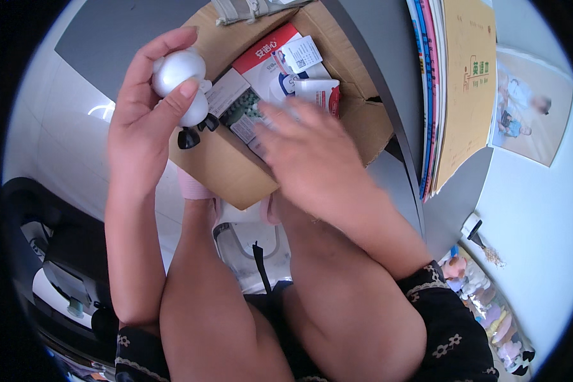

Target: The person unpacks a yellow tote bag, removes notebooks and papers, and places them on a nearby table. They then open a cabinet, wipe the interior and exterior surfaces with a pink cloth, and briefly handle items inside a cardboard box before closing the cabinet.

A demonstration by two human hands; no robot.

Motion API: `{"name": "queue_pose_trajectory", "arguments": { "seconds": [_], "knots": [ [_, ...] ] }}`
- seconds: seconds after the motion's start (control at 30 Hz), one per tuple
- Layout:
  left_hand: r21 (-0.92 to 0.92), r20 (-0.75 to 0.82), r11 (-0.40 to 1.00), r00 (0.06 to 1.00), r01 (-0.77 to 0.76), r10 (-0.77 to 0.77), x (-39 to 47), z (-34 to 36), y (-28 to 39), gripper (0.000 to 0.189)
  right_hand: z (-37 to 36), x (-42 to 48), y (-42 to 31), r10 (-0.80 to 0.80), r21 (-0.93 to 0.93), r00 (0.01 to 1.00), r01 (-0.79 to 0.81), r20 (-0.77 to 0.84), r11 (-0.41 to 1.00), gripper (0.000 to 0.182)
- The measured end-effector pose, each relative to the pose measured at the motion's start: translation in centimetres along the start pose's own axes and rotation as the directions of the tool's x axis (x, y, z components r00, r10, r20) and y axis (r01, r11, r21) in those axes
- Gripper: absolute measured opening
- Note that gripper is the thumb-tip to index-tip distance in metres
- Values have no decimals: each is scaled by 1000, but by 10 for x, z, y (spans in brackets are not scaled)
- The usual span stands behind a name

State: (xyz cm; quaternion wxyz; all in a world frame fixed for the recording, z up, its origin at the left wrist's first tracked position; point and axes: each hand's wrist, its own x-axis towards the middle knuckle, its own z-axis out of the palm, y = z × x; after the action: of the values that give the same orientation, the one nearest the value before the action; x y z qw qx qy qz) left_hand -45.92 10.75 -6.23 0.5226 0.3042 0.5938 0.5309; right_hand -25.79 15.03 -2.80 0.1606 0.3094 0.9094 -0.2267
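My left hand holds a white, rounded plastic figure with glossy black feet, thumb across its front, over the left side of an open cardboard box. My right hand, blurred, reaches over the box with its fingers apart; whether the fingertips touch anything inside cannot be told. Within the box lie a red and white carton, a small white packet with a printed code, a white and red carton and a dark green patterned package. My right palm and fingers hide part of the contents.
Beyond the box lies a grey cloth-like bundle. A stack of exercise books stands on a grey surface at right, beside a photo print. Soft toys in clear packaging lie lower right. A black chair-like object is at left.
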Motion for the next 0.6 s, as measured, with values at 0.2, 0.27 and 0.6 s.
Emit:
{"name": "queue_pose_trajectory", "arguments": {
  "seconds": [0.2,0.27,0.6],
  "knots": [
    [-54,-41,999,999,-4,1,5,-5,-25,37,23,25,-6,25,98,992,-37,122,995,33],
    [-45,-58,999,998,-1,-2,4,-5,-25,36,26,27,-6,58,59,991,-65,117,996,31],
    [-24,-18,1000,1000,20,-20,3,-3,-19,34,21,32,-6,74,21,984,-79,165,997,30]
  ]
}}
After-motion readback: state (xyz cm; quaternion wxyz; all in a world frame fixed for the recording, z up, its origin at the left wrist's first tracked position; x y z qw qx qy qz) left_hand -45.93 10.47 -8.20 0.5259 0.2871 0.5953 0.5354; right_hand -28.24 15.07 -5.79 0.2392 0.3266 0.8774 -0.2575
